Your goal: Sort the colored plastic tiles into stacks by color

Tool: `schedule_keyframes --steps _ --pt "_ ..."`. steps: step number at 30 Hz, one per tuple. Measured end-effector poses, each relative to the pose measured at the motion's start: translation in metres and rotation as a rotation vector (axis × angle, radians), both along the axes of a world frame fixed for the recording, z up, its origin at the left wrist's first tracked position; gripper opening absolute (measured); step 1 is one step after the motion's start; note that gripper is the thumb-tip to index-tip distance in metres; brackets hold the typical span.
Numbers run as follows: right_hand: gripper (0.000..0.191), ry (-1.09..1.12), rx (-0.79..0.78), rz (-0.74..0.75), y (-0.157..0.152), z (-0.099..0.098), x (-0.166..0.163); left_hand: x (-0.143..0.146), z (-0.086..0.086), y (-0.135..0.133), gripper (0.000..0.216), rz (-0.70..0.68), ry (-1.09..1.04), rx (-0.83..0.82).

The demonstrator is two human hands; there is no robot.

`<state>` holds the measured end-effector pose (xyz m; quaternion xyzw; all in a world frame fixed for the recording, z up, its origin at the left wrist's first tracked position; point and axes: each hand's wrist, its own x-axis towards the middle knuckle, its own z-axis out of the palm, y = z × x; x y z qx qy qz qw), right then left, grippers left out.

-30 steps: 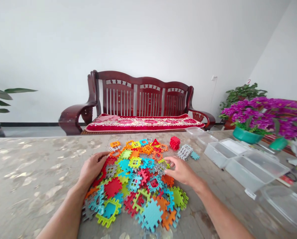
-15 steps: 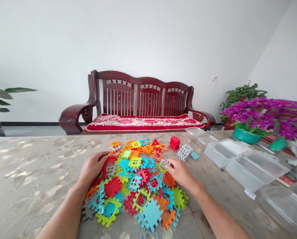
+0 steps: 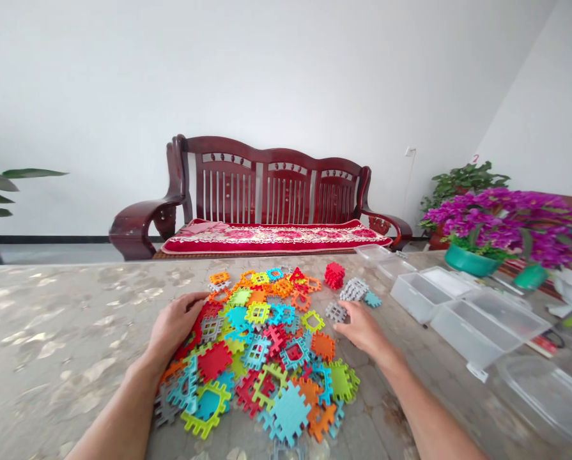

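Note:
A spread-out heap of toothed plastic building tiles, among them a light-blue tile (image 3: 289,412) and a red tile (image 3: 215,360), covers the middle of the table. My right hand (image 3: 362,326) is at the heap's right side, its thumb and index finger at the edge of a grey window tile (image 3: 335,312). Just beyond it stand a stack of grey tiles (image 3: 354,289) and a stack of red tiles (image 3: 334,275). Against the heap's left edge rests my left hand (image 3: 177,322), loosely curved beside red tiles, with no tile visibly held; some of its fingers are hidden.
Clear plastic boxes (image 3: 489,319) stand on the right of the table (image 3: 75,332), with a clear lid (image 3: 549,390) nearer me. Purple flowers (image 3: 510,220) in a green pot are behind them. A wooden bench (image 3: 276,185) is past the far edge.
My right hand has moved right, away from the heap, bringing the grey window tile out toward the grey stack. My left hand stays at the heap's left edge.

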<state>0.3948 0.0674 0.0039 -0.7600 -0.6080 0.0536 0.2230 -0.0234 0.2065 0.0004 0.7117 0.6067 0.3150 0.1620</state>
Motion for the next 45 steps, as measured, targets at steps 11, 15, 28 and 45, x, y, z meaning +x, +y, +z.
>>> schedule_keyframes --steps 11,15,28,45 --pt "0.053 -0.06 0.008 -0.067 -0.005 0.016 -0.012 -0.003 -0.005 0.004 0.04 -0.001 0.008 -0.024" --pt "0.058 0.009 0.175 -0.157 -0.003 0.042 0.003 -0.003 -0.005 0.004 0.04 -0.006 0.003 -0.015" --pt "0.063 -0.022 0.089 -0.337 0.023 0.064 0.065 -0.003 -0.005 0.005 0.041 -0.01 -0.005 -0.024" --pt "0.076 0.26 -0.038 0.558 -0.022 0.036 -0.063 0.0 -0.002 0.001 0.04 0.002 0.004 -0.02"
